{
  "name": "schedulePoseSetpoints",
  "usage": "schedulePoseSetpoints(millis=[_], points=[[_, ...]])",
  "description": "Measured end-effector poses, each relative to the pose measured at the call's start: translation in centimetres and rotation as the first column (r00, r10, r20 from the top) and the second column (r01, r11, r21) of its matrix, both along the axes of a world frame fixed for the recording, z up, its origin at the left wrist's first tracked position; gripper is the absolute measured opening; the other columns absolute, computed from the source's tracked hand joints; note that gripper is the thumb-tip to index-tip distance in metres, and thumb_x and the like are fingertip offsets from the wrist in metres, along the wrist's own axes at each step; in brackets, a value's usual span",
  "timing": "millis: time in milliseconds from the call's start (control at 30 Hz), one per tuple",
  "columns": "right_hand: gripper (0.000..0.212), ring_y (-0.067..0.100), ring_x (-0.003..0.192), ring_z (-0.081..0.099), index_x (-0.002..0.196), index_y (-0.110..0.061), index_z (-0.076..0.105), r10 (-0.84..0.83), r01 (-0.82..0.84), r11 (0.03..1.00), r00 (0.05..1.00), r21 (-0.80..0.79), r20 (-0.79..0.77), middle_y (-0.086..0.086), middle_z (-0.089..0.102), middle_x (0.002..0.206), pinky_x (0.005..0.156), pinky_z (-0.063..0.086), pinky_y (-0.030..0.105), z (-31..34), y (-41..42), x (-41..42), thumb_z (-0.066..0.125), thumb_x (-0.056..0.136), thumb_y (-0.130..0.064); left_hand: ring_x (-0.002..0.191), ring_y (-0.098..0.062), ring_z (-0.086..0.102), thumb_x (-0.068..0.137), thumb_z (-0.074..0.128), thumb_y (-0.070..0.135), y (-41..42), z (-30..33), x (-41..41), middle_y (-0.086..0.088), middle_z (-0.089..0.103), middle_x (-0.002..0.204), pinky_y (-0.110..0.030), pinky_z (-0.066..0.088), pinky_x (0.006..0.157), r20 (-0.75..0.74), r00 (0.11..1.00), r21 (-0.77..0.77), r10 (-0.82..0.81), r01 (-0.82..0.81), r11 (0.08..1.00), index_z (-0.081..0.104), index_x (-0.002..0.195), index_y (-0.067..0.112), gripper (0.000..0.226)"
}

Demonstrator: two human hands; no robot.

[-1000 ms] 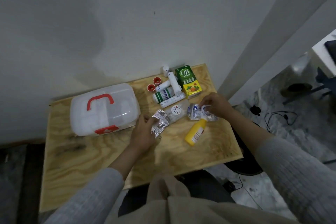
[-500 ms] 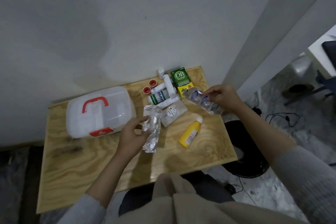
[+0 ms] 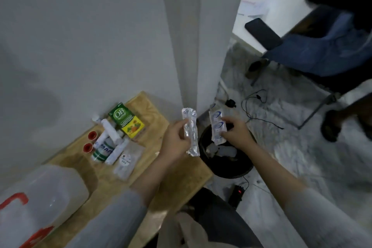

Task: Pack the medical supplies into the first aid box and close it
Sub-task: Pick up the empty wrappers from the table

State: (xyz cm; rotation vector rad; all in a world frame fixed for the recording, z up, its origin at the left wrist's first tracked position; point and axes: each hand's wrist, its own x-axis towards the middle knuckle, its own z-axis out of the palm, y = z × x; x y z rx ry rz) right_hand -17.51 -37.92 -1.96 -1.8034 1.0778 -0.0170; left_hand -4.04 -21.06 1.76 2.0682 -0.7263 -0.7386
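At the far left, low in the view, the first aid box (image 3: 38, 203) sits on the wooden table (image 3: 181, 183) with its translucent lid down and its red handle and red latch showing; only part of it is in frame. To its right, toward the wall, the loose supplies lie in a cluster: two small red caps (image 3: 90, 141), a green-and-white bottle (image 3: 101, 152) lying on its side, several white tubes (image 3: 111, 132) crossing one another, and a flat clear packet (image 3: 126, 162) with a small label nearest the person. Behind them stands a green and yellow carton (image 3: 126, 120), close to the wall.

Further right, the left hand (image 3: 175, 143) is raised over the table's right edge. Its thumb and fingers are closed around a silvery foil strip (image 3: 190, 132), which stands nearly upright; the hand grips it at the middle, so the strip runs out above and below the fingers.

Just beside it, the right hand (image 3: 236, 134) holds a clear plastic strip with blue printed rings (image 3: 216, 125), pinched by its right edge so most of the strip lies left of the fingertips, tilted a little. This hand and its strip are over a round black bin (image 3: 227, 165) on the floor, off the table, with pale scraps inside. Both strips are well apart from the box.
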Motion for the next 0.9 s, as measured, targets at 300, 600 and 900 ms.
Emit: schedulePoseSetpoints(millis=[300,600,900], points=[[0.034,0.035,0.104,0.060,0.119,0.000,0.057,-0.181,0.205,0.973,0.963,0.108,-0.199,0.021,0.064,0.114,0.077,0.047,0.033,-4.9,-1.2,-5.1,0.054,0.086,-0.009,0.112,-0.035,0.058,0.088,0.056,0.013,-10.7,-7.4,-4.6,-0.017,0.063,0.119,-0.041,0.048,0.095,-0.180,0.926,0.335,-0.332,0.375,0.864,0.060,0.121,0.001,0.035],[0.047,0.027,0.116,0.057,0.132,-0.007,0.047,-0.261,0.286,0.947,0.951,0.148,-0.168,0.012,0.055,0.133,0.088,0.047,0.031,-5.5,2.4,-6.3,0.060,0.088,-0.019,0.142,-0.022,0.029,0.094,0.054,0.025,-7.0,-6.8,-5.4,-0.007,0.031,0.154,-0.031,0.029,0.111,-0.168,0.933,0.399,-0.317,0.359,0.844,0.033,0.146,0.010,0.058],[0.035,0.017,0.121,0.050,0.126,-0.015,0.054,-0.176,0.187,0.981,0.968,-0.050,0.179,0.002,0.057,0.129,0.099,0.043,0.031,2.1,9.4,-0.2,0.054,0.091,-0.020,0.127,-0.007,0.045,0.089,0.060,0.021,3.5,1.4,-2.6,0.008,0.049,0.135,-0.034,0.039,0.106,-0.020,0.999,-0.041,0.038,-0.039,0.998,0.050,0.133,0.022,0.045]])
